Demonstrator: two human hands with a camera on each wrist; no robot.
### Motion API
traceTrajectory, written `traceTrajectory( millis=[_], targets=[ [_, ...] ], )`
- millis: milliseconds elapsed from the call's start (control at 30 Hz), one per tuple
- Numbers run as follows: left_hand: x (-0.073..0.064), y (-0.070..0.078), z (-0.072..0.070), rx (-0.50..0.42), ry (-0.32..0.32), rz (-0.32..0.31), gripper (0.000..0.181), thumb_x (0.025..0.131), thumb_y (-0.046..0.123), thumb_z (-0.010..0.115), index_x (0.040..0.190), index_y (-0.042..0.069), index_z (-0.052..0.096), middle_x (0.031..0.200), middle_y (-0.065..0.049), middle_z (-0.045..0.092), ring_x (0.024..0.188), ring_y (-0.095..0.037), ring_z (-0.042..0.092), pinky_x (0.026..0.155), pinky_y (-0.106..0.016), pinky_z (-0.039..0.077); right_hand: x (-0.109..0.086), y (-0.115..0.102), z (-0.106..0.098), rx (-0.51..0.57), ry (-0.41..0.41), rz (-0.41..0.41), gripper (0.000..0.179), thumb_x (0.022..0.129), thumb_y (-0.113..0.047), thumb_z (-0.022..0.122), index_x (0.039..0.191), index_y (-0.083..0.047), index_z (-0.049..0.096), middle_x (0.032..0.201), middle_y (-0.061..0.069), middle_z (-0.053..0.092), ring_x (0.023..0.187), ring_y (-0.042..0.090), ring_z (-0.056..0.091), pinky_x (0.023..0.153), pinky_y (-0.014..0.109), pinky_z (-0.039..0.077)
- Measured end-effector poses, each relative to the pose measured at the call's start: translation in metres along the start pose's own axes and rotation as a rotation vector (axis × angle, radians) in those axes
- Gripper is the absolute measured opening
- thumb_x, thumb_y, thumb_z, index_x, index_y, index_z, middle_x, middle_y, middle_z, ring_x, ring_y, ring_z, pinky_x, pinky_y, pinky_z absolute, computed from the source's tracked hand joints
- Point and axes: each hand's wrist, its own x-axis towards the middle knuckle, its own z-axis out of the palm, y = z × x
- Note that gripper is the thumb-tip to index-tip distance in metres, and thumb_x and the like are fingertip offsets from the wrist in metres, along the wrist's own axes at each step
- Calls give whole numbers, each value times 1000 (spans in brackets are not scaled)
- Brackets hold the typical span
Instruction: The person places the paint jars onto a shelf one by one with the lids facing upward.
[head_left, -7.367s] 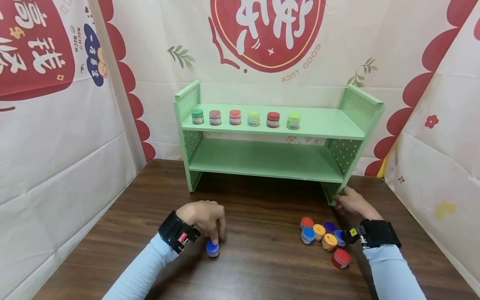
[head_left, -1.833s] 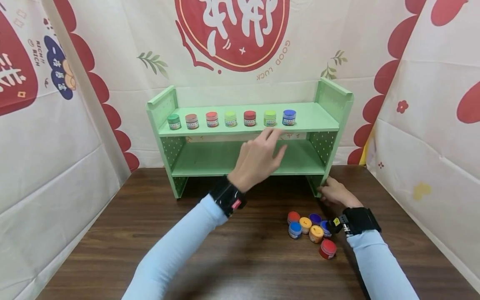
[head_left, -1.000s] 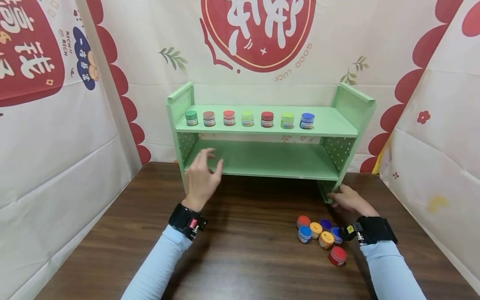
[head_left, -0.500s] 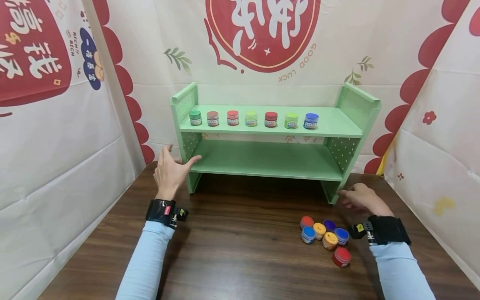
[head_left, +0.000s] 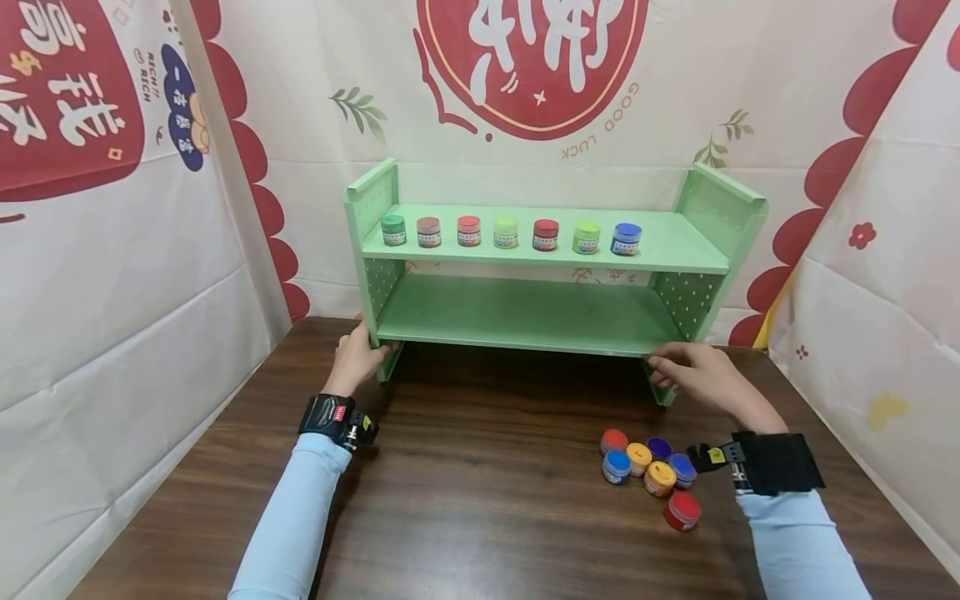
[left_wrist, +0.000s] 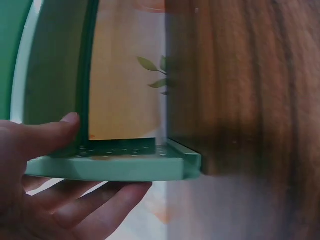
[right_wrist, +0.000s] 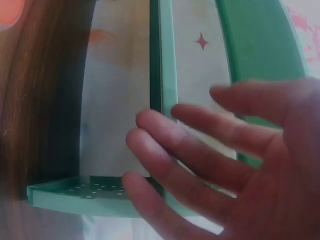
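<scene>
A green two-tier shelf [head_left: 525,310] stands on the table. My left hand [head_left: 352,360] grips the lower part of its left side panel; in the left wrist view the thumb [left_wrist: 55,134] lies inside the panel [left_wrist: 115,169] and the fingers behind it. By the right side panel, my right hand [head_left: 708,382] hovers with loosely bent, spread fingers [right_wrist: 165,130] and holds nothing; whether it touches the shelf I cannot tell. A row of small lidded paint jars lines the upper tier, from a dark green jar [head_left: 393,231] at left to a blue jar [head_left: 626,239] at right.
Several more paint jars cluster on the brown table [head_left: 480,500] at the right, among them an orange jar [head_left: 659,480], a light blue jar [head_left: 616,467] and a red jar [head_left: 682,511] nearest me. Printed cloth [head_left: 510,187] hangs behind and at both sides.
The blue jar under my left hand has gone from the table to the upper tier's row. My left hand then moved to the left panel; my right hand released the right leg and rose slightly.
</scene>
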Motion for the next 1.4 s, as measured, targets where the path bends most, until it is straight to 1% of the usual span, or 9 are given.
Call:
traceTrajectory(
  millis=[133, 267, 367, 600, 833, 1033, 1133, 1300, 1400],
  targets=[
    [0, -7, 6, 11, -56, -40, 36, 98, 21, 66, 130, 8, 57, 115, -23, 69, 109, -44, 65, 91, -60, 51, -2, -11, 8, 26, -88, -93, 33, 108, -22, 55, 127, 2, 66, 101, 10, 76, 89, 17, 70, 70, 26, 54],
    [1, -9, 8, 4, -74, -54, 18, 97, 14, 60, 111, 4, 57, 91, -15, 59, 95, -35, 59, 86, -55, 50, -2, -18, 16, 24, -220, -131, 31, 105, -24, 60, 126, -3, 67, 103, 4, 74, 87, 14, 65, 73, 29, 52],
    [2, -8, 9, -7, -65, -59, 10, 95, 12, 59, 99, 4, 54, 82, -10, 49, 91, -33, 54, 86, -54, 48, 0, -21, 24, -18, -291, -118, 27, 100, -25, 66, 120, -7, 69, 101, 1, 72, 85, 14, 60, 76, 31, 51],
    [2, -8, 11, 12, -63, -89, 15, 94, 14, 58, 87, 7, 47, 79, -8, 46, 91, -34, 53, 89, -56, 46, 2, -20, 42, 1, -434, -48, 25, 95, -16, 72, 117, -6, 68, 105, 6, 68, 88, 18, 58, 77, 34, 51],
    [2, -7, 13, 38, -53, -110, 13, 96, 15, 59, 91, 6, 51, 83, -11, 51, 97, -36, 57, 96, -60, 46, 7, -14, 51, 25, -476, -42, 27, 92, -15, 75, 116, -5, 68, 107, 6, 70, 90, 18, 61, 80, 35, 52],
    [1, -7, 13, 45, -41, -86, 15, 95, 16, 60, 91, 7, 49, 80, -9, 48, 96, -36, 57, 96, -61, 45, 8, -10, 51, 59, -484, -39, 28, 91, -13, 77, 116, -4, 68, 103, 9, 70, 88, 19, 62, 76, 35, 52],
    [1, -7, 13, 46, -42, -77, 15, 95, 16, 59, 90, 7, 48, 80, -9, 48, 96, -36, 57, 97, -62, 44, 8, -8, 52, 61, -459, -21, 26, 92, -10, 75, 116, -5, 68, 104, 8, 70, 89, 19, 61, 78, 35, 52],
    [1, -9, 13, 49, -44, -78, 14, 95, 17, 60, 93, 6, 51, 85, -14, 55, 101, -39, 60, 97, -63, 45, 8, -4, 53, 39, -396, -21, 24, 95, -2, 65, 119, -3, 68, 107, 9, 69, 89, 20, 60, 78, 35, 51],
    [2, -10, 14, 48, -41, -81, 13, 95, 17, 60, 93, 7, 53, 88, -15, 57, 101, -39, 59, 95, -62, 46, 8, -4, 53, 33, -385, -18, 26, 98, -9, 65, 122, 0, 66, 106, 11, 70, 87, 20, 63, 77, 35, 52]
  ],
)
